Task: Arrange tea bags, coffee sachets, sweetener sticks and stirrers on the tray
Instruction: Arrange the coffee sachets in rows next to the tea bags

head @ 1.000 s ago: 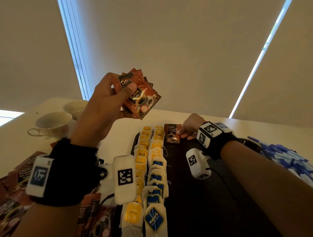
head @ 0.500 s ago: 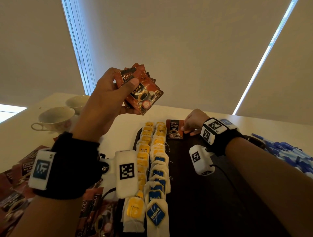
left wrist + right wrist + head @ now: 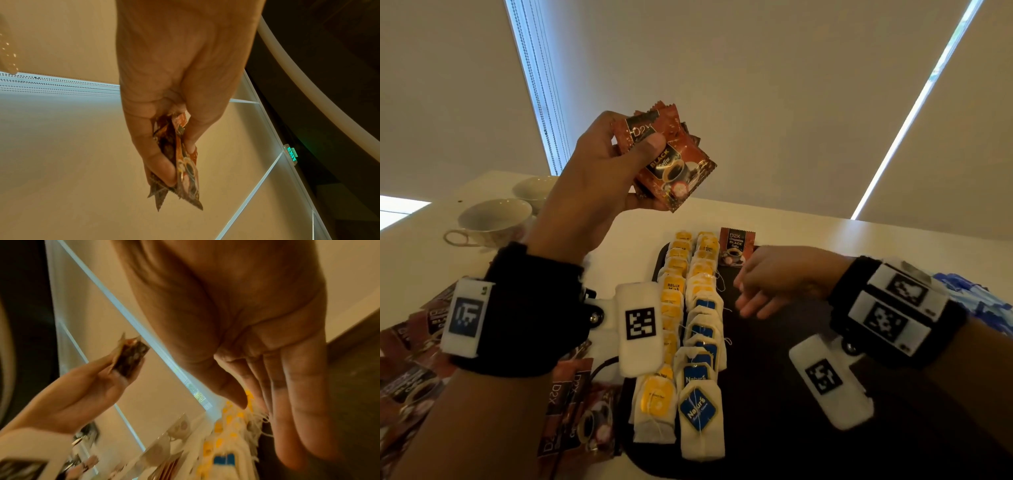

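My left hand (image 3: pixel 616 161) is raised above the table and grips a fanned stack of red-brown coffee sachets (image 3: pixel 674 164), thumb across the front one; the same stack (image 3: pixel 183 164) shows edge-on in the left wrist view. A dark tray (image 3: pixel 774 377) carries two rows of tea bags (image 3: pixel 695 329), yellow-tagged and blue-tagged. One coffee sachet (image 3: pixel 736 247) lies at the tray's far end. My right hand (image 3: pixel 763 291) hovers over the tray just in front of that sachet, fingers straight and relaxed (image 3: pixel 298 410), holding nothing.
Two white cups (image 3: pixel 493 219) stand at the back left. Loose coffee sachets (image 3: pixel 571 411) lie on the table left of the tray. A pile of blue sticks (image 3: pixel 983 301) sits to the right, partly hidden by my right wrist. The tray's right half is bare.
My right hand has let go of the single sachet at the tray's far end and drawn back toward me with open fingers. The left hand stays raised with its stack.
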Action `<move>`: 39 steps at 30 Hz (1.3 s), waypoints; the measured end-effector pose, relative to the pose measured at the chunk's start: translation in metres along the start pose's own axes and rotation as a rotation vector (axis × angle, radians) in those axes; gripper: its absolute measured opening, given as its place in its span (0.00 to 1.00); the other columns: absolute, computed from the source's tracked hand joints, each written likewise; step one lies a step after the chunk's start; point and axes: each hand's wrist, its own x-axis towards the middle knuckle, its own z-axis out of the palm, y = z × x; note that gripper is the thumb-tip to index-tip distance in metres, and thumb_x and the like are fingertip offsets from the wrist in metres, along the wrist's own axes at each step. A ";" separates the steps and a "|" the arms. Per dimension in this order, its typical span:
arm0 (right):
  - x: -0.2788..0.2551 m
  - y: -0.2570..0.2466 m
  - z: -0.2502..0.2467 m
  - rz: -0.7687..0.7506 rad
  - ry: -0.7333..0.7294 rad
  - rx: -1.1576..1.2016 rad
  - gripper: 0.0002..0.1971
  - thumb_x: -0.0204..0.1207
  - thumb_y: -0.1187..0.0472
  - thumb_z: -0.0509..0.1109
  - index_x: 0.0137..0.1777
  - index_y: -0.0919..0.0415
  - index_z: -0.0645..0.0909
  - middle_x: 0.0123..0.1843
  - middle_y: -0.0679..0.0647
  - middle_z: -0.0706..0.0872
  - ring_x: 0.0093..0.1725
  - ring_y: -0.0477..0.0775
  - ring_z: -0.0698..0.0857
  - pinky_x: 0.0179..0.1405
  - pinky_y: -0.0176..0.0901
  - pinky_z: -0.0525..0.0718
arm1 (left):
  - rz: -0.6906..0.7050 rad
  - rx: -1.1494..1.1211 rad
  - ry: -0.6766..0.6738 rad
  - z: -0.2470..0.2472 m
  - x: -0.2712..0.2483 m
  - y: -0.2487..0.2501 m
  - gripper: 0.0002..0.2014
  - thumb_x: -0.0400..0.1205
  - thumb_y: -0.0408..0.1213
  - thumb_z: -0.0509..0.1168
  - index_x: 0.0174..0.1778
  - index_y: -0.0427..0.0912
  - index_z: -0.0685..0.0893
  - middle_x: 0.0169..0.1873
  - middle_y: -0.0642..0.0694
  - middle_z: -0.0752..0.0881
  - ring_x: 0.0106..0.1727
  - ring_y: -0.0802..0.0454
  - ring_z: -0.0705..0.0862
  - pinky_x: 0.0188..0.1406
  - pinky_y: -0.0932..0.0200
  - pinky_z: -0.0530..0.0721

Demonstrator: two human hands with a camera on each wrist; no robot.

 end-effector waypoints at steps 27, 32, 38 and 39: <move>-0.041 0.017 0.047 -0.048 -0.277 -0.316 0.16 0.85 0.64 0.55 0.63 0.74 0.77 0.61 0.66 0.85 0.40 0.48 0.86 0.33 0.28 0.82 | -0.028 0.005 -0.012 0.000 -0.003 0.005 0.04 0.84 0.38 0.63 0.47 0.48 0.73 0.48 0.48 0.85 0.44 0.52 0.89 0.30 0.58 0.87; -0.040 0.017 0.048 -0.051 -0.276 -0.271 0.14 0.85 0.64 0.55 0.60 0.73 0.77 0.59 0.66 0.86 0.36 0.44 0.84 0.35 0.31 0.84 | -0.031 0.007 -0.017 -0.001 -0.003 0.006 0.04 0.84 0.38 0.62 0.47 0.48 0.73 0.49 0.48 0.84 0.46 0.51 0.88 0.31 0.58 0.87; -0.049 0.029 0.052 -0.066 -0.375 -0.337 0.16 0.85 0.65 0.55 0.61 0.77 0.78 0.61 0.69 0.85 0.37 0.46 0.89 0.41 0.31 0.85 | -0.028 0.006 -0.020 0.000 -0.002 0.005 0.04 0.84 0.38 0.63 0.47 0.49 0.73 0.48 0.49 0.85 0.44 0.52 0.88 0.30 0.59 0.87; -0.052 0.029 0.054 -0.105 -0.349 -0.358 0.15 0.83 0.66 0.58 0.59 0.77 0.80 0.58 0.69 0.86 0.42 0.52 0.91 0.46 0.38 0.86 | -0.030 0.004 -0.020 0.001 -0.002 0.006 0.04 0.84 0.38 0.63 0.47 0.49 0.73 0.48 0.49 0.85 0.44 0.53 0.88 0.30 0.59 0.87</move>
